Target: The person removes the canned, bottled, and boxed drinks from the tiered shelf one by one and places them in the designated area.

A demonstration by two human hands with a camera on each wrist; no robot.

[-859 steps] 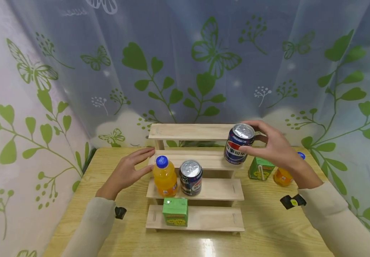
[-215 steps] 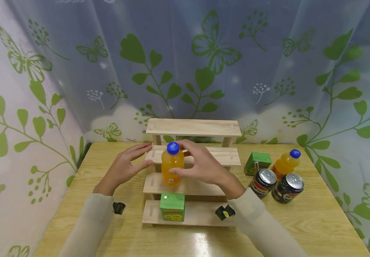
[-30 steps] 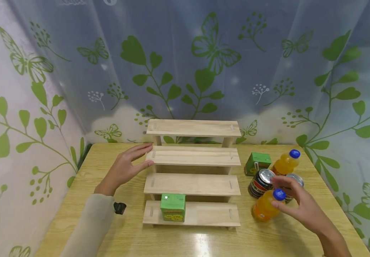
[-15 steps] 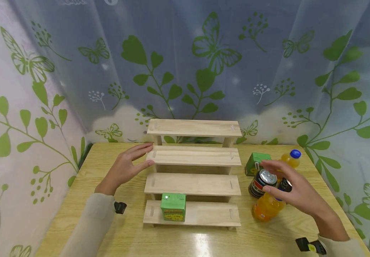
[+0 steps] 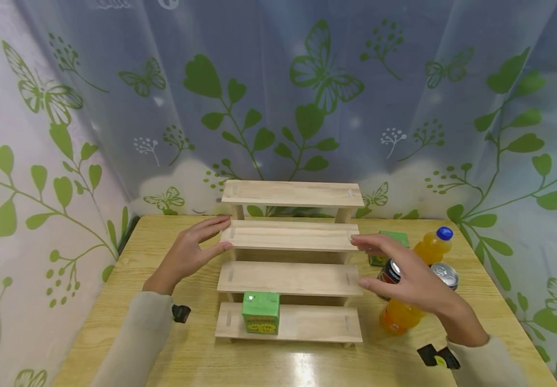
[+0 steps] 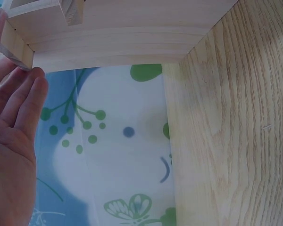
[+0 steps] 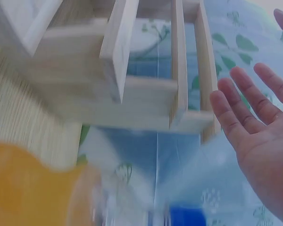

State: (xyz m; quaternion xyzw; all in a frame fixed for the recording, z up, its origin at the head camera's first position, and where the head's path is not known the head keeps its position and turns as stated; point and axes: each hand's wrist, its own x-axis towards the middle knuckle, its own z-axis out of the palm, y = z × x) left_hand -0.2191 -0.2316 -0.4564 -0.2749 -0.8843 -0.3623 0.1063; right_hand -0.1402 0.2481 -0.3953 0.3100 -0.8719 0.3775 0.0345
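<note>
A stepped wooden shelf [image 5: 288,236] stands on the table. My left hand [image 5: 186,255] is at its left end, the board's end between thumb and fingers, as the left wrist view also shows. My right hand [image 5: 413,277] is near the shelf's right end, fingers spread and holding nothing; the right wrist view shows a gap to the boards. Partly hidden under that hand are an orange drink bottle [image 5: 396,317] and a dark soda can [image 5: 388,274]. A green juice box [image 5: 261,313] sits on the lowest step, left of its middle.
Behind my right hand stand another green juice box [image 5: 394,236], a second orange drink bottle [image 5: 433,244] with a blue cap and another soda can [image 5: 446,274]. A patterned curtain [image 5: 278,107] hangs behind the wooden table [image 5: 172,349].
Since the oldest frame, the cans and an orange drink bottle have gone from the shelf to the table's right. My right hand let go of that bottle and moved left to the shelf.
</note>
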